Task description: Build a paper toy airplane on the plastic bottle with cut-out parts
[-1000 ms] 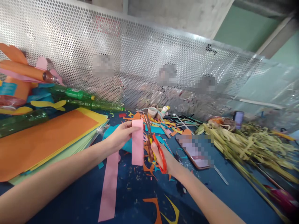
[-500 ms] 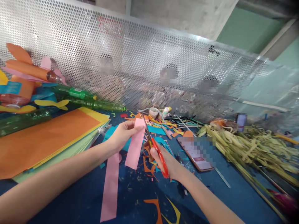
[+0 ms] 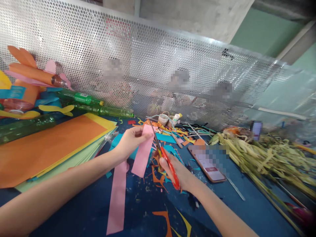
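Observation:
My left hand (image 3: 130,141) pinches the upper part of a pink paper strip (image 3: 142,158), which hangs down tilted above the table. In my right hand (image 3: 176,168) is a pair of scissors (image 3: 170,166) with red handles, its blades pointing up and away along the strip's right edge near the top. A second pink strip (image 3: 116,200) lies on the blue table below my left wrist. Orange and yellow paper offcuts (image 3: 163,219) are scattered nearer to me. Blue paper (image 3: 133,153) lies partly hidden behind my left hand.
A stack of coloured paper sheets (image 3: 61,141) and green bottles (image 3: 84,98) are at left. A phone (image 3: 207,164) lies right of my right hand, with dried husks (image 3: 247,151) beyond it. Behind stands a bubble-wrap sheet (image 3: 148,59), people dimly visible through it.
Both hands stay nearly in place. A small pink piece now shows beside the blade tips at the strip's top right. The view has shifted very slightly.

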Available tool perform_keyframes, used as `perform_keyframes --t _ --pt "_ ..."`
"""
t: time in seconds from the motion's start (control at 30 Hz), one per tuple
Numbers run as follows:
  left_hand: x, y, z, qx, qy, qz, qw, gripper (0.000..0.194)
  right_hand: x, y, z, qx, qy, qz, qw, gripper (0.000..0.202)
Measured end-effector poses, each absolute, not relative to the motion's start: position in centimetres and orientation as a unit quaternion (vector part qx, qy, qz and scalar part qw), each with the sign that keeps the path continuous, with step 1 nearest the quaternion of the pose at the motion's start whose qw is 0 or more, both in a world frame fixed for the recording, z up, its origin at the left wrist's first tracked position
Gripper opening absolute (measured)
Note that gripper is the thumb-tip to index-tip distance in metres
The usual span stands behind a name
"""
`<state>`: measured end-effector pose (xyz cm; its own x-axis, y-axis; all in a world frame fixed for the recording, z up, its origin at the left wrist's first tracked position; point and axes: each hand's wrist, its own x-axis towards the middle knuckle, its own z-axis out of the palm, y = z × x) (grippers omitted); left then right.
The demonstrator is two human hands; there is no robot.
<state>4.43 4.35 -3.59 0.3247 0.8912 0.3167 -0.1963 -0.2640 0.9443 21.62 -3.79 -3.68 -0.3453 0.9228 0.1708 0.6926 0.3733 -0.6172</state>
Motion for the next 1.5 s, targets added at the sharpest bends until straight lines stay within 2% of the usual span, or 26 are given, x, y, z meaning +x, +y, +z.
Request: perform_keyframes --t 0.53,0.73,1.5 --pt "4.8 3.7 -3.8 0.559 0.309 0.501 0.584 0.02 20.7 -3.8 -4.4 -0.508 -0.767 0.228 0.32 0.038" --pt "4.9 3.2 -3.2 0.542 0.346 0.495 0.585 0.018 20.7 -3.8 -4.4 -0.494 -0.77 0.254 0.315 0.04" --pt "4.7 3.9 -4.0 0.535 0.311 0.49 0.614 0.017 21.4 -3.1 -5.8 -0.512 -0.748 0.246 0.344 0.044"
